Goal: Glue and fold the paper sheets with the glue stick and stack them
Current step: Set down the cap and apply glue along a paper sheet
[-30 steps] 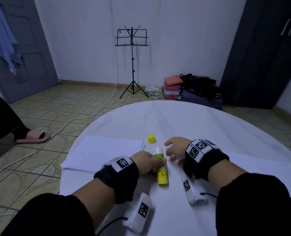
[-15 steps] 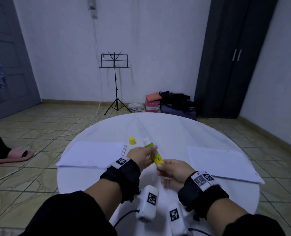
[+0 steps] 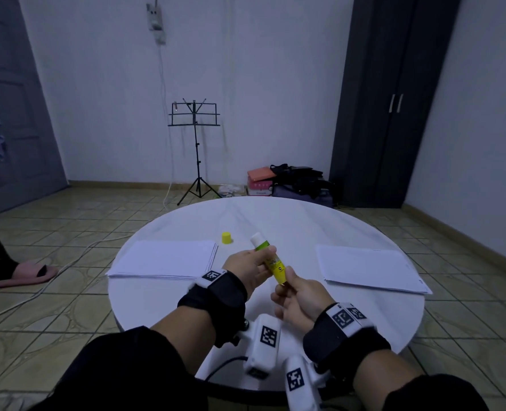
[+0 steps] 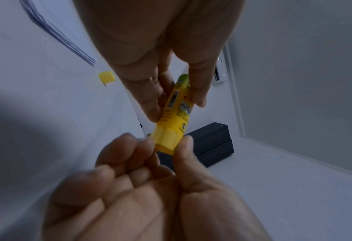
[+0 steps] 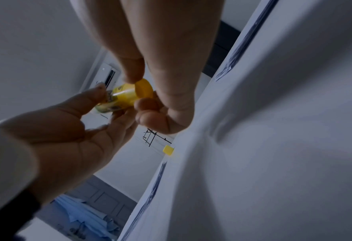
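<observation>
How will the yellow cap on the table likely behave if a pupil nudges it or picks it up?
The yellow cap is small and plastic-looking, so probably light and rigid. Standing on end on the smooth white table, it would likely slide or tip under a nudge, and, being round, could roll away once on its side.

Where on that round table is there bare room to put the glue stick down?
Bare tabletop lies between the left paper stack and the right paper stack, and across the far half of the table beyond the yellow cap. It is crowded near the front edge, where both hands hold the glue stick.
</observation>
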The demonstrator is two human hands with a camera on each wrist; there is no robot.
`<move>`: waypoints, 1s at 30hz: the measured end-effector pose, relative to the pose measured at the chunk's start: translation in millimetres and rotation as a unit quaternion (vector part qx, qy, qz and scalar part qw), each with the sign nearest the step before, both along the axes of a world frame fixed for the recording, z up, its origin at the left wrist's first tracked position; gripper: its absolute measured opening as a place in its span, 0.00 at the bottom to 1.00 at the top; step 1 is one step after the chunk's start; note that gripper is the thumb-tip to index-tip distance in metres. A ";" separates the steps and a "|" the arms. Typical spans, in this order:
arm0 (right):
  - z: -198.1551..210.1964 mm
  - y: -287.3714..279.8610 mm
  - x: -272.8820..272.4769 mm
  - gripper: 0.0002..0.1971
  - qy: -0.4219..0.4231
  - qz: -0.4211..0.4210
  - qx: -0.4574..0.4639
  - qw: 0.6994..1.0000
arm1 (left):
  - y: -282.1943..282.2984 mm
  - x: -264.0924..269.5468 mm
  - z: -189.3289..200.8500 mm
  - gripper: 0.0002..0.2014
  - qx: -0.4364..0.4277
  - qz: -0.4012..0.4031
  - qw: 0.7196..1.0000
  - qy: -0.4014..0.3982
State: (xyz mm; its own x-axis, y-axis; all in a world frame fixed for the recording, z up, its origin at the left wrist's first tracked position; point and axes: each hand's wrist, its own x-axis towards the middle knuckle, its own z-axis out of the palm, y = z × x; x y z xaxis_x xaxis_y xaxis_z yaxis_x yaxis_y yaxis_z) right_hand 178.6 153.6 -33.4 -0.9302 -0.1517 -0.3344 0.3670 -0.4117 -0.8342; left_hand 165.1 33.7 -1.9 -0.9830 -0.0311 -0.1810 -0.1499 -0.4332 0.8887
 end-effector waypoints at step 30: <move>10.1 13.4 -25.5 0.18 0.064 0.015 0.126 0.990 | 14.8 -30.7 3.3 0.08 0.004 0.032 0.999 -0.016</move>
